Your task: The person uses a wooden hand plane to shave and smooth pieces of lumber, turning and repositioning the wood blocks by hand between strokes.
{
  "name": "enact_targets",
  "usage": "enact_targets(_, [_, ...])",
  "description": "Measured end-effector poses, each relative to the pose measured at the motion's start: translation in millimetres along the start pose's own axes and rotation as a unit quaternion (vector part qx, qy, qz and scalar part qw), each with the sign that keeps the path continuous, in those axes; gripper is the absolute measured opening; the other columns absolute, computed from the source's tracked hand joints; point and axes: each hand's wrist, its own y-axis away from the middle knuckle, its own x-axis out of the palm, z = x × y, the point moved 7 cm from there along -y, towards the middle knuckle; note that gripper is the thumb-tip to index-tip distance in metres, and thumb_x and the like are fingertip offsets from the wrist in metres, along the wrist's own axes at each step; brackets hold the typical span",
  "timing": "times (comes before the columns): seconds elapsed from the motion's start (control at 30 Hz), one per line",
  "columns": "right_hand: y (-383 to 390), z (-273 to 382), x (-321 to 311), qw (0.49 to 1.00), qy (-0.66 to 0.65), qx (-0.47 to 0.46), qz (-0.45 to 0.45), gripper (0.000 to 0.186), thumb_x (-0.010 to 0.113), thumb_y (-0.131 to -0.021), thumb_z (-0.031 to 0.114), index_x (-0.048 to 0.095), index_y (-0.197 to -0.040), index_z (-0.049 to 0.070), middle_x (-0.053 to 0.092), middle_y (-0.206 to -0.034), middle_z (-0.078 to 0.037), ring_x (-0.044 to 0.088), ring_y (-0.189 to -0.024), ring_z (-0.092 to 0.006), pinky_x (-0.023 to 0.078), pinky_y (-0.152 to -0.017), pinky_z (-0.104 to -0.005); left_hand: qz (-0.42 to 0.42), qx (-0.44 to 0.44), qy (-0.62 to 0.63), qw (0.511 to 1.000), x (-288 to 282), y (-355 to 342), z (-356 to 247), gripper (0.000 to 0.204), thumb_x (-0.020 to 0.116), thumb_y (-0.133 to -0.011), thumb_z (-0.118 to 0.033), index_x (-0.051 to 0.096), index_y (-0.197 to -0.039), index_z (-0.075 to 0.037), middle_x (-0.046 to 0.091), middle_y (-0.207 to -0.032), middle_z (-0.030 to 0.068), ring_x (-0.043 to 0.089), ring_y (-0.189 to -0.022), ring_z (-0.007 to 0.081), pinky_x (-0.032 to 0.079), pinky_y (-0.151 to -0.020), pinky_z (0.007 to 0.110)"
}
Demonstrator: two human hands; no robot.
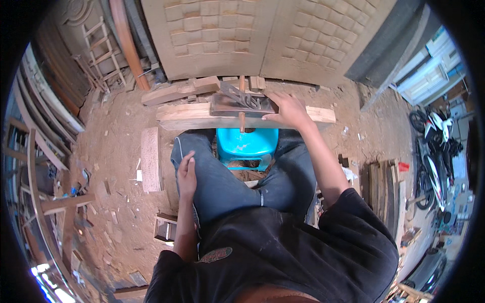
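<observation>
A wooden hand plane (222, 105) with a round cross handle (242, 121) rests on a pale timber beam (187, 119) in front of me. My right hand (288, 110) is closed around the right end of the plane, thumb on the near side and fingers toward the far side. Beside my left thigh hangs my left hand (187, 174), holding nothing, its fingers loosely bent and apart. Under the beam, between my knees, stands a turquoise plastic stool (247, 141).
Offcuts (177, 91) lie behind the beam, below two carved door panels (212, 55). A plank (150, 159) is on the floor at left, near a small open box (165, 227). Stacked boards (381, 187) and a motorbike (434, 151) stand at right.
</observation>
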Motion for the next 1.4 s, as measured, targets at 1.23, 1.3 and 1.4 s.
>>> enact_targets(1.23, [247.5, -18.0, 53.1, 0.594, -0.708, 0.216, -0.316, 0.052, 0.084, -0.089, 0.028, 0.062, -0.128, 0.001, 0.07, -0.107, -0.005, 0.065, -0.095, -0.0113, 0.054, -0.085, -0.0293, 0.236, 0.129, 0.071, 0.96, 193.0, -1.7, -149.2, 0.048, 0.041, -0.111, -0.029, 0.051, -0.144, 0.005, 0.057, -0.143, 0.0215, 0.058, -0.129, 0.0309, 0.044, -0.108, 0.043])
enact_targets(1.3, [224.0, 14.8, 50.4, 0.467, -0.824, 0.224, -0.228, 0.055, 0.07, -0.097, 0.037, 0.056, -0.137, 0.001, 0.068, -0.122, -0.012, 0.068, -0.101, -0.0216, 0.058, -0.089, -0.0438, 0.229, 0.123, 0.116, 0.959, 199.1, 8.6, -166.2, 0.051, 0.036, -0.112, -0.033, 0.051, -0.142, 0.005, 0.057, -0.143, 0.0214, 0.059, -0.127, 0.0299, 0.046, -0.106, 0.042])
enact_targets(1.4, [199.4, 50.1, 55.2, 0.315, -0.899, 0.266, -0.148, 0.075, 0.059, -0.095, 0.063, 0.056, -0.138, 0.002, 0.068, -0.12, -0.017, 0.07, -0.098, -0.031, 0.061, -0.079, -0.0523, 0.158, 0.176, 0.114, 0.965, 176.9, 25.7, -201.5, 0.049, 0.034, -0.112, -0.031, 0.053, -0.139, 0.006, 0.058, -0.143, 0.0199, 0.06, -0.125, 0.0293, 0.046, -0.105, 0.042])
